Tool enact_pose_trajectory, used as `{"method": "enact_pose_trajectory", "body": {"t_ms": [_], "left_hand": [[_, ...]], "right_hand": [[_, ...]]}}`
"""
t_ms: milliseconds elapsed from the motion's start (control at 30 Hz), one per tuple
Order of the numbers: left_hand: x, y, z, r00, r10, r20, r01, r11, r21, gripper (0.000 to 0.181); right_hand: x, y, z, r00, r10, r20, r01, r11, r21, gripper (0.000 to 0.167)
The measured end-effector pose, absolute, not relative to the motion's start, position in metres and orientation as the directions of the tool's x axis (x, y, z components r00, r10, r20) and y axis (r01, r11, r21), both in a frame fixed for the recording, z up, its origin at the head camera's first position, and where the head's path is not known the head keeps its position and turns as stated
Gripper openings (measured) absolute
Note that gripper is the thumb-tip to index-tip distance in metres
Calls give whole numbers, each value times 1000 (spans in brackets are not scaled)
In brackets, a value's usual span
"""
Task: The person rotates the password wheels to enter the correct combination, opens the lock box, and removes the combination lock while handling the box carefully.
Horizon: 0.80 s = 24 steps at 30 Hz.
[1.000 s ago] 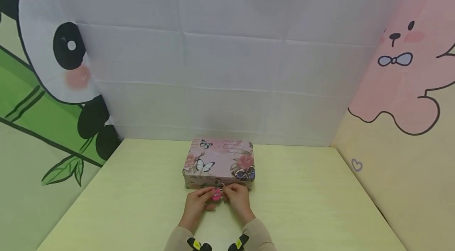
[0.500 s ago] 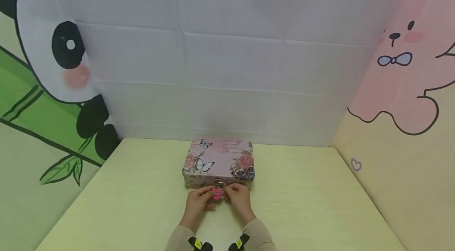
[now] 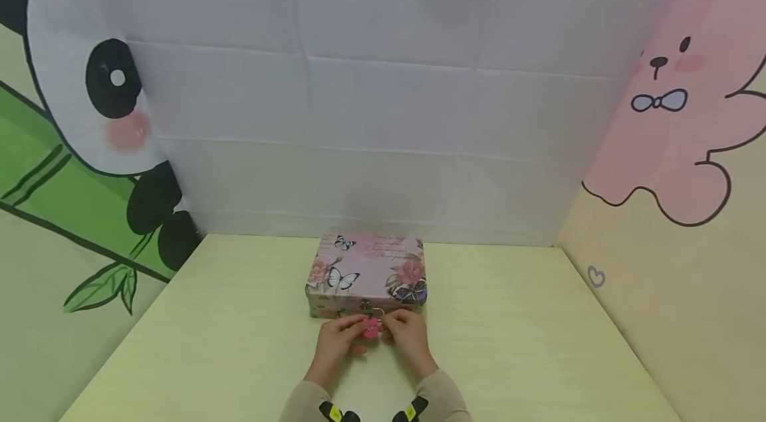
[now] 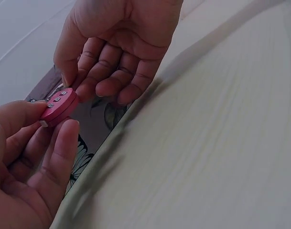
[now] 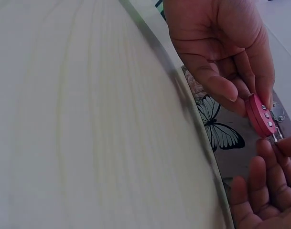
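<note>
A pink padlock [image 3: 371, 327] with small number dials sits between both hands at the front of a flowered, butterfly-printed box [image 3: 368, 269]. My left hand [image 3: 336, 345] pinches the padlock's body between thumb and fingers. Thumb and index finger of my right hand [image 3: 410, 340] pinch the metal shackle [image 3: 380, 312], its other fingers loosely curled. The left wrist view shows the dials [image 4: 57, 99] facing up. Beside the shackle is the box's metal clasp [image 3: 366, 306]; whether the shackle still passes through it I cannot tell. The box's lid is down.
The box stands on a pale wood-grain table [image 3: 509, 342], near its back edge. Behind hangs a creased white cloth [image 3: 383, 103]. Painted walls flank the table, a panda [image 3: 114, 76] on the left and a pink animal [image 3: 664, 90] on the right.
Both hands and the padlock have shifted slightly to the right, the shackle moving sideways relative to the clasp. The box has stayed in place, and both grips look the same.
</note>
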State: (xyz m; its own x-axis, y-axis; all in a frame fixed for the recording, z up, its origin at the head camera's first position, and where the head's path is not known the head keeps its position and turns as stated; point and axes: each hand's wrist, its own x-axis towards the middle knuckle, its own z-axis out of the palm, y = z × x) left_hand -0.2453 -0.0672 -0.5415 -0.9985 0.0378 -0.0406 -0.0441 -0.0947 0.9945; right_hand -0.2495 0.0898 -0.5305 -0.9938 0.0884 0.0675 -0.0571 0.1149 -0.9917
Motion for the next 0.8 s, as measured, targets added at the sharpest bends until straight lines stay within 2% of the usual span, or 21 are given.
{"method": "enact_pose_trajectory", "body": {"t_ms": [233, 533, 800], "left_hand": [[-240, -62, -535, -997, 79, -17, -22, -65, 998, 33], [-236, -53, -530, -989, 141, -38, -54, -112, 992, 32], [-230, -45, -525, -979, 200, -28, -53, -121, 991, 33]], "right_hand": [[-246, 102, -525, -994, 55, 93, -83, 159, -984, 14], [-239, 121, -517, -996, 2, 89, -87, 179, -980, 14], [-226, 135, -494, -995, -54, 86, -95, 210, -973, 15]]}}
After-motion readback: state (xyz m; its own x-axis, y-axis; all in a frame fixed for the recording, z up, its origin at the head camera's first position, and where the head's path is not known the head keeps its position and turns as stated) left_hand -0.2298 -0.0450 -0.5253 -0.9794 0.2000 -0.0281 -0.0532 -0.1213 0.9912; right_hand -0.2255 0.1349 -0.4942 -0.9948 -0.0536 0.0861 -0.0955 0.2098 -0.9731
